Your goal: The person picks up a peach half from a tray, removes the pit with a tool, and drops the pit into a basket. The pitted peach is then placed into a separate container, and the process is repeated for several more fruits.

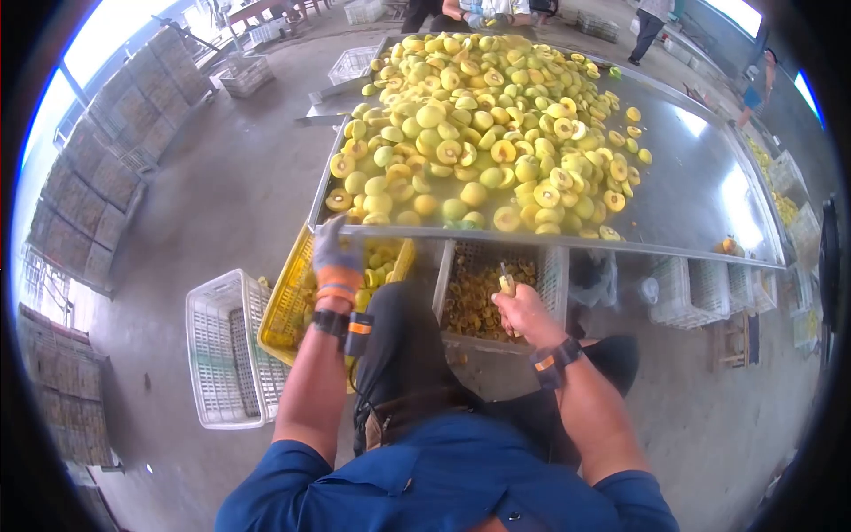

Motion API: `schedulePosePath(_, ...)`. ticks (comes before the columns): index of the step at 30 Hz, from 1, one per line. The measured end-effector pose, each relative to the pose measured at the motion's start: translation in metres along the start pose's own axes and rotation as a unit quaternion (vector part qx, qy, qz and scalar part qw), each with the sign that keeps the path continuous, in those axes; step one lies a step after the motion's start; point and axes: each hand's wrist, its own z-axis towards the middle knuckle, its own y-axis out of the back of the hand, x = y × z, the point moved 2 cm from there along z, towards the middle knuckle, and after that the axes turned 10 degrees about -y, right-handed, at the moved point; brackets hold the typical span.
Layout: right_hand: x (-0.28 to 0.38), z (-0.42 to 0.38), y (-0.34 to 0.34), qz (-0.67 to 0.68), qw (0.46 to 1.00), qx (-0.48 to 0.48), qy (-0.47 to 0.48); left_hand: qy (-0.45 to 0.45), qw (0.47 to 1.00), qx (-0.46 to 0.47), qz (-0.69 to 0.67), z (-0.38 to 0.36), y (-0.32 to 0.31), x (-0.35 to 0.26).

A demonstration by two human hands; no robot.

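My left hand (338,259), in a grey and orange glove, is at the near left corner of the metal table (709,177), above a yellow crate (277,321) holding yellow-green fruit. Its fingers are blurred, and anything in them cannot be made out. My bare right hand (526,312) is closed on a small tool (506,280) with a light handle and a thin metal tip. It is over a crate (557,282) of brown-yellow scraps. Halved and whole yellow fruits (479,133) are heaped on the table.
An empty white crate (213,355) stands on the floor at the left. More white crates (687,293) are under the table's right side. Stacked crates (80,199) line the left wall. Across the table sits a person (496,13) with gloved hands; others stand farther back.
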Motion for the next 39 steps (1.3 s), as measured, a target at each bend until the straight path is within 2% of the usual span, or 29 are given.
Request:
schedulePosePath(2, -0.004, 0.019, 0.010, -0.088, 0.995, -0.022, 0.048, -0.043, 0.995, 0.062, -0.068, 0.024, -0.035, -0.042)
schedulePosePath(3, 0.001, 0.019, 0.013, -0.078, 0.997, -0.016, 0.016, -0.080, 0.988, 0.101, -0.086, 0.037, -0.054, -0.062)
schedulePosePath(5, 0.016, 0.014, 0.018, -0.055, 0.997, -0.007, -0.047, -0.079, 0.975, 0.179, -0.105, 0.049, -0.108, -0.081)
schedulePosePath(8, 0.006, 0.022, 0.025, -0.111, 0.990, -0.076, 0.051, -0.079, 0.931, 0.356, 0.017, 0.067, -0.164, -0.105)
schedulePosePath(9, 0.002, 0.025, 0.023, -0.095, 0.993, -0.058, 0.049, -0.079, 0.901, 0.419, 0.083, 0.070, -0.177, -0.112)
schedulePosePath(12, 0.026, 0.010, 0.018, -0.071, 0.995, -0.029, 0.056, -0.084, 0.855, 0.498, 0.118, 0.085, -0.198, -0.117)
schedulePosePath(13, 0.025, 0.012, 0.019, -0.100, 0.992, -0.024, 0.068, -0.094, 0.862, 0.490, 0.092, 0.082, -0.211, -0.097)
schedulePosePath(16, 0.042, 0.001, 0.021, -0.094, 0.991, -0.009, 0.097, -0.207, 0.859, 0.462, 0.071, 0.074, -0.200, -0.082)
schedulePosePath(17, 0.046, -0.001, 0.022, -0.095, 0.990, -0.007, 0.102, -0.171, 0.865, 0.466, 0.070, 0.074, -0.199, -0.084)
schedulePosePath(20, 0.054, -0.004, 0.021, -0.092, 0.988, -0.007, 0.121, -0.147, 0.856, 0.490, 0.076, 0.079, -0.191, -0.090)
schedulePosePath(23, 0.054, -0.006, 0.022, -0.071, 0.989, -0.011, 0.132, -0.125, 0.889, 0.438, 0.053, 0.086, -0.169, -0.101)
schedulePosePath(24, 0.054, -0.006, 0.024, -0.060, 0.989, -0.011, 0.133, -0.033, 0.902, 0.422, -0.088, 0.090, -0.163, -0.094)
schedulePosePath(25, 0.055, -0.005, 0.024, -0.047, 0.990, -0.009, 0.134, 0.061, 0.888, 0.395, -0.226, 0.094, -0.152, -0.082)
schedulePosePath(26, 0.054, -0.005, 0.023, -0.016, 0.992, 0.013, 0.125, 0.158, 0.850, 0.358, -0.354, 0.092, -0.141, -0.075)
schedulePosePath(28, 0.054, -0.003, 0.021, 0.039, 0.992, 0.062, 0.106, -0.042, 0.872, 0.317, -0.371, 0.073, -0.125, -0.084)
schedulePosePath(31, 0.063, -0.008, 0.021, 0.098, 0.986, 0.118, 0.068, -0.080, 0.870, 0.325, -0.362, 0.041, -0.116, -0.097)
schedulePosePath(33, 0.066, -0.009, 0.021, 0.117, 0.983, 0.137, 0.040, -0.079, 0.884, 0.312, -0.340, 0.026, -0.105, -0.132)
schedulePosePath(34, 0.066, -0.009, 0.020, 0.121, 0.982, 0.138, 0.035, 0.023, 0.837, 0.309, -0.452, 0.018, -0.107, -0.136)
schedulePosePath(36, 0.063, -0.009, 0.022, 0.122, 0.983, 0.136, 0.025, 0.221, 0.684, 0.277, -0.638, 0.004, -0.112, -0.142)
schedulePosePath(38, 0.061, -0.007, 0.023, 0.118, 0.984, 0.133, 0.015, 0.200, 0.741, 0.286, -0.574, -0.004, -0.117, -0.142)
schedulePosePath(39, 0.061, -0.008, 0.023, 0.110, 0.986, 0.122, 0.035, 0.226, 0.725, 0.293, -0.581, -0.005, -0.118, -0.140)
